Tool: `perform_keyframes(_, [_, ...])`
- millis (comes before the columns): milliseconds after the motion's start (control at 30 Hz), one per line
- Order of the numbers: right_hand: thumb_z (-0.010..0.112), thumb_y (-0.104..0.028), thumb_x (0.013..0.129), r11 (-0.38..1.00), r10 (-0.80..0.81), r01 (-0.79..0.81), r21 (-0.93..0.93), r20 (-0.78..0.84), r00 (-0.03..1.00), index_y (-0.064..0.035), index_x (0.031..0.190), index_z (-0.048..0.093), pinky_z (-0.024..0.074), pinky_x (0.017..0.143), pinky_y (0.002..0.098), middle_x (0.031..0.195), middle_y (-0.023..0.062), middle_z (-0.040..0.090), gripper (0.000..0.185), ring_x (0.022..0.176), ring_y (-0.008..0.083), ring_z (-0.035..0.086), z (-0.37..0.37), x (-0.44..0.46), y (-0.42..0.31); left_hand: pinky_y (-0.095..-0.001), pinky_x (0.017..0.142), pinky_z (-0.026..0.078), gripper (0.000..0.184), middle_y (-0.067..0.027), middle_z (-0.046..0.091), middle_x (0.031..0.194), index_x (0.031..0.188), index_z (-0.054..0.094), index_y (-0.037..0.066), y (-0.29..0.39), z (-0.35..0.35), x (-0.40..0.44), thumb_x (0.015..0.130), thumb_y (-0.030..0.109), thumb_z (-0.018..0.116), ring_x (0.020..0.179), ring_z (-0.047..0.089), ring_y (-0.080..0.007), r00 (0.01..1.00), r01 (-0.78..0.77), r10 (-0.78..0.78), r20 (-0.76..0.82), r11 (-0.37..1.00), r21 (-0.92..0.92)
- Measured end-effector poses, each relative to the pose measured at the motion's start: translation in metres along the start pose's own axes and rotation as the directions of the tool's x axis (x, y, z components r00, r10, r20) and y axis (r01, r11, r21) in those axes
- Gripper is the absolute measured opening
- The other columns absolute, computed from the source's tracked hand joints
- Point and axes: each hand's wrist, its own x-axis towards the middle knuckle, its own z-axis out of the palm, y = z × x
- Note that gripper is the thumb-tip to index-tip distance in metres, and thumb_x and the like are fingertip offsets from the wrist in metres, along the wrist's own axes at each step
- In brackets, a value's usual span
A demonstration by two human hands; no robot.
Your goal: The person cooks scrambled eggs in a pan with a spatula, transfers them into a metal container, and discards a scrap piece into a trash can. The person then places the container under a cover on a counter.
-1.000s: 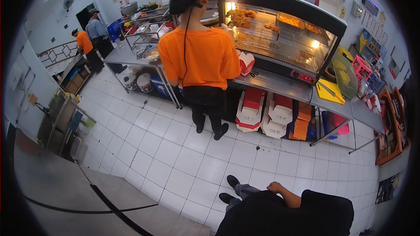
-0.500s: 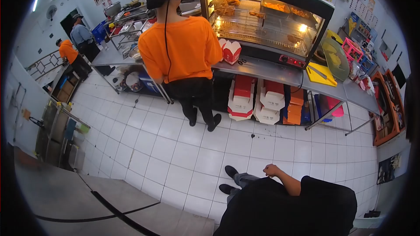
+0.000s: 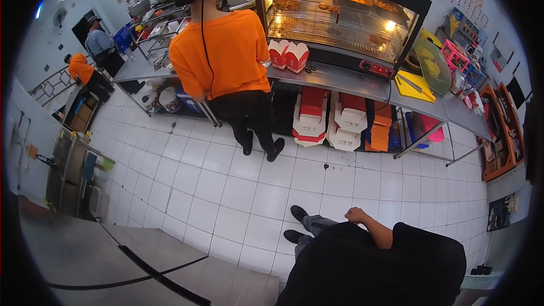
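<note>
My right hand (image 3: 356,215) is in the lower middle, loosely closed in front of my black shirt, with nothing visible in it. My left hand does not show. A co-worker in an orange shirt (image 3: 220,51) stands at the steel counter (image 3: 334,81), back to me. Two red and white boxes (image 3: 288,56) stand on it, close by the co-worker's arm. Behind them, a lit glass warmer (image 3: 317,20) holds fried pieces. Scissors (image 3: 310,69) lie right of the boxes. A knife (image 3: 412,83) rests on a yellow board (image 3: 416,92).
Stacked cartons (image 3: 311,116) sit on the shelf below the counter. Two people (image 3: 102,42) are at the far left. A steel surface (image 3: 113,260) fills the lower left, and an orange rack (image 3: 504,136) stands at the right. My shoes are on white floor tiles (image 3: 232,192).
The view has shifted, so the counter and co-worker sit higher and further left. Two boxes now show clearly apart from the co-worker. My right hand stays near my body.
</note>
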Motion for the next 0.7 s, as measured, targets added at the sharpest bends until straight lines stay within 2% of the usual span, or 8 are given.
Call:
perform_keyframes(233, [0.059,-0.030,0.082,1.000,-0.022,0.022,0.009,-0.015,1.000,0.0002,0.093,0.069,0.0577,0.063,0.0355,0.076,0.0113,0.071,0.034,0.064,0.0218,0.069,-0.001,-0.009,0.001,-0.0468,0.082,0.050,0.091,-0.0210,0.056,0.126,0.142,0.035,0.001,-0.015,-0.012,0.001,0.089,0.075,0.029,0.103,0.060,-0.0363,0.999,0.043,-0.044,-0.031,0.999,-0.020])
perform_keyframes(333, [0.059,-0.030,0.082,0.996,0.059,-0.059,0.068,0.004,0.998,0.0005,0.094,0.069,0.0581,0.061,0.0350,0.076,0.0112,0.071,0.034,0.063,0.0214,0.069,-0.004,-0.019,0.000,-0.0467,0.082,0.050,0.092,-0.0210,0.056,0.126,0.142,0.035,0.001,-0.023,-0.019,-0.003,0.089,0.076,0.029,0.103,0.060,-0.0362,0.997,0.060,-0.061,-0.042,0.998,-0.026])
perform_keyframes(433, [0.058,-0.029,0.083,0.995,0.086,-0.088,0.049,0.041,0.995,0.0009,0.093,0.068,0.0585,0.058,0.0346,0.076,0.0112,0.071,0.033,0.063,0.0210,0.069,-0.004,-0.015,0.005,-0.0467,0.082,0.050,0.092,-0.0210,0.056,0.126,0.142,0.035,0.001,-0.031,-0.025,-0.006,0.089,0.076,0.028,0.103,0.060,-0.0362,0.996,0.071,-0.073,-0.056,0.997,-0.038])
perform_keyframes(567, [0.058,-0.028,0.083,0.987,0.099,-0.100,0.124,0.019,0.995,0.0009,0.093,0.068,0.0586,0.057,0.0349,0.076,0.0116,0.071,0.032,0.062,0.0210,0.068,-0.003,-0.017,0.004,-0.0467,0.082,0.050,0.093,-0.0210,0.056,0.125,0.142,0.035,0.001,-0.047,-0.033,-0.012,0.089,0.076,0.028,0.103,0.060,-0.0362,0.992,0.096,-0.101,-0.071,0.993,-0.062])
perform_keyframes(667, [0.059,-0.028,0.082,0.995,0.072,-0.074,0.060,0.031,0.997,0.0010,0.092,0.068,0.0581,0.056,0.0344,0.077,0.0120,0.071,0.032,0.061,0.0199,0.068,-0.003,-0.009,-0.001,-0.0467,0.082,0.050,0.093,-0.0210,0.057,0.125,0.142,0.035,0.000,-0.070,-0.041,-0.022,0.089,0.077,0.028,0.103,0.060,-0.0362,0.984,0.132,-0.144,-0.108,0.985,-0.113])
perform_keyframes(700, [0.060,-0.031,0.080,0.999,0.024,-0.023,0.043,-0.017,1.000,0.0005,0.091,0.070,0.0581,0.062,0.0364,0.078,0.0129,0.071,0.035,0.065,0.0224,0.069,-0.003,-0.012,-0.003,-0.0467,0.082,0.050,0.093,-0.0210,0.057,0.125,0.142,0.035,0.000,-0.077,-0.045,-0.027,0.089,0.077,0.028,0.103,0.060,-0.0362,0.978,0.146,-0.163,-0.126,0.980,-0.134])
